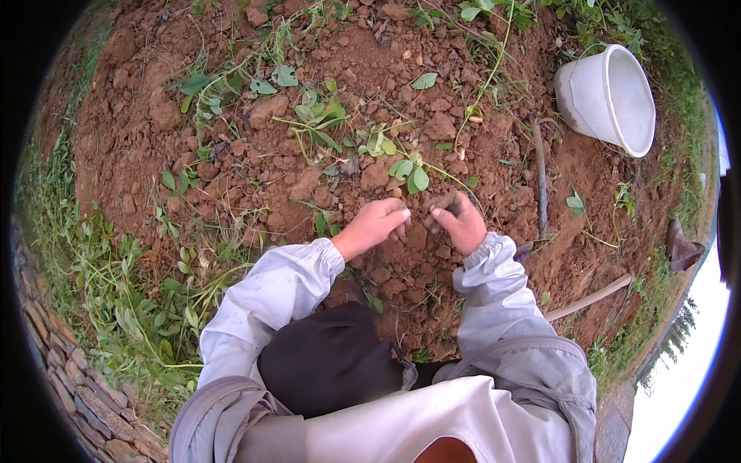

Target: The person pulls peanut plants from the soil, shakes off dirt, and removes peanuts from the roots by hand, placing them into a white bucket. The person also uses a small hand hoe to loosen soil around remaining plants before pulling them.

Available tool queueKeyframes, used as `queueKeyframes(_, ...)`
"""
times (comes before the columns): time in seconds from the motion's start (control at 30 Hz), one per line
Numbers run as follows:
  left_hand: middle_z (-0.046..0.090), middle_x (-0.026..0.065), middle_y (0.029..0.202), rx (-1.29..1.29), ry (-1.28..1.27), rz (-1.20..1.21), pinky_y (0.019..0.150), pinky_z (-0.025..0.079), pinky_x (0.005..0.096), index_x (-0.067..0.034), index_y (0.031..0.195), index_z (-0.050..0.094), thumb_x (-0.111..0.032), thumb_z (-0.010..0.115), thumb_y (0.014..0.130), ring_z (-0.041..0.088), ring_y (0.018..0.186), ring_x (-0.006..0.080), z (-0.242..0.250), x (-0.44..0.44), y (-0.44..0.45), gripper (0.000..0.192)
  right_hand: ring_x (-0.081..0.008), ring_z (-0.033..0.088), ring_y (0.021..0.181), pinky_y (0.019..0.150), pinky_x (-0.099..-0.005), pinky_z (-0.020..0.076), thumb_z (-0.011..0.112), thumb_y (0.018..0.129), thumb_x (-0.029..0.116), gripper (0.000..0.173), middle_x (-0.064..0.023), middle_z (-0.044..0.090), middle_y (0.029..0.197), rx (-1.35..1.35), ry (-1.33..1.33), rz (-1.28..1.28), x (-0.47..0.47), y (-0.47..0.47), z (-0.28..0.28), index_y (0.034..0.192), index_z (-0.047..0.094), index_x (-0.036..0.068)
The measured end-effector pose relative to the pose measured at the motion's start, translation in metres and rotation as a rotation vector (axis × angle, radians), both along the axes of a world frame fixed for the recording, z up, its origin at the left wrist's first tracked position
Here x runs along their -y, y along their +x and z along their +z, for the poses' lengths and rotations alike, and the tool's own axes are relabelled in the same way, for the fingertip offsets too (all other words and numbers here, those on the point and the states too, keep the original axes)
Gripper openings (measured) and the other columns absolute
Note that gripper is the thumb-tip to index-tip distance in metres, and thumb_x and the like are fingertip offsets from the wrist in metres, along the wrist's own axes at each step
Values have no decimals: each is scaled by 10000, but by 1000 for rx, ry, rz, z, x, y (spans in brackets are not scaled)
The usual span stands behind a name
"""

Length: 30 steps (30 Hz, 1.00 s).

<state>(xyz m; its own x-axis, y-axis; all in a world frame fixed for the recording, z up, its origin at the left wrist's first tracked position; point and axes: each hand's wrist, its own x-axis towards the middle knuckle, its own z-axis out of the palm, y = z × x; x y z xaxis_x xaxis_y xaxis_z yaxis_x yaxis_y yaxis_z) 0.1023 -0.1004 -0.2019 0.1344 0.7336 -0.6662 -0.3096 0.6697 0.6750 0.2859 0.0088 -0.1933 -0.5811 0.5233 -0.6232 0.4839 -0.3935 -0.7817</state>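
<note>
My left hand (379, 223) is over the reddish soil, its thumb pressed to the curled fingers; a small tan thing, perhaps a peanut pod, shows at the fingertips. Just to its right my right hand (455, 219) has thumb and forefinger pinched together, and what lies between them is too small to tell. The two hands do not touch. Beyond them a leafy green plant stem (443, 172) lies on the clods, its end near my right hand. Pale pods, which look like peanuts (396, 127), are scattered on the soil (301, 156).
A white plastic bucket (616, 98) lies tipped at the upper right. Below it are a curved stick (540, 179) and a wooden handle (590, 298). Pulled green plants (139, 307) are heaped at the left, beside a stone wall (87, 393). A brown object (685, 247) sits at the right edge.
</note>
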Motion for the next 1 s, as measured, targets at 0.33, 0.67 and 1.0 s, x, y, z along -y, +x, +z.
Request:
queueKeyframes(0.33,574,82,952,164,261,355,673,416,235,-27,887,569,-203,423,936,502,753,89,6,16,9,234,-129,596,680,647,-275,486,680,808,216,259,-58,621,776,95,128,316,26,-17,28,917,555,17)
queueKeyframes(0.67,378,1,615,864,-43,918,489,319,254,-99,722,428,-325,378,961,416,556,146,21,11,6,332,-94,578,632,569,-249,476,761,739,218,322,-37,604,700,-45,0,138,36,-39,17,819,532,7)
queueKeyframes(1.0,338,-4,523,661,112,433,418,226,243,-73,613,385,-156,435,908,288,435,97,51,17,0,311,-136,541,647,491,-276,439,595,848,152,123,-52,570,798,-359,-542,-590,19,-13,-4,880,507,73)
